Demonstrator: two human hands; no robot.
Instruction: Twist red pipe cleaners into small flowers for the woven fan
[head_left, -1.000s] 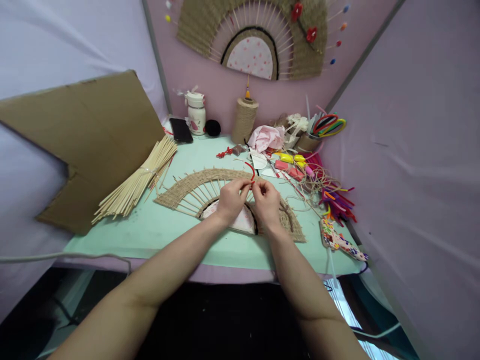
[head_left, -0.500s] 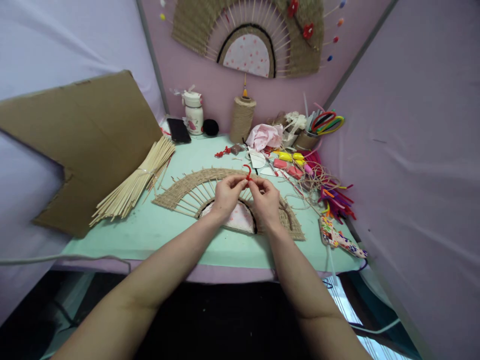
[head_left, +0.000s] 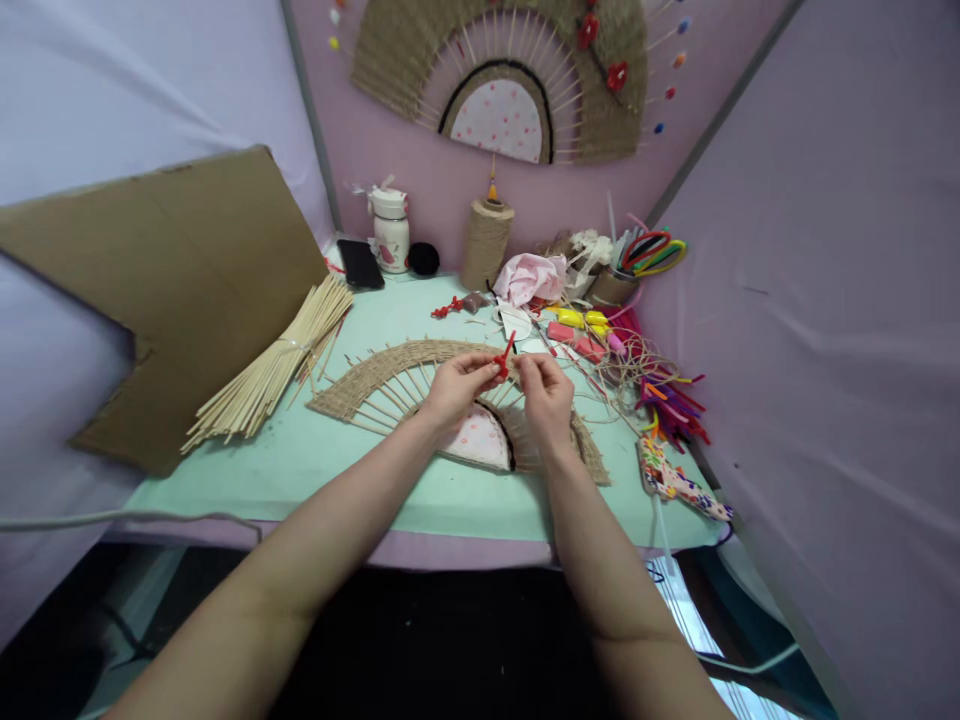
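Between finger and thumb, my left hand (head_left: 459, 388) pinches a red pipe cleaner (head_left: 502, 364), bent into small loops with one straight end pointing up. Just right of it, my right hand (head_left: 549, 392) has thumb and fingertips pressed together; whether anything is in them is too small to make out. Both hands are above a woven twine fan (head_left: 405, 358) with stick ribs, lying on the mint tabletop. A half-round of white cloth with pink spots (head_left: 480, 440), edged in black, forms the fan's base. My right wrist and hand hide part of the fan's right side.
At left lie a bundle of thin sticks (head_left: 270, 365) and a big cardboard sheet (head_left: 187, 280). Behind stand a bottle (head_left: 391, 235) and a twine spool (head_left: 486, 245). Pipe cleaners (head_left: 675, 405), clay packs (head_left: 574, 335) and a cloth-covered glue gun (head_left: 675, 480) sit at right.
My right hand has moved a little right, away from the red pipe cleaner, which stays in my left hand. Its free end was curved and now points straight up.
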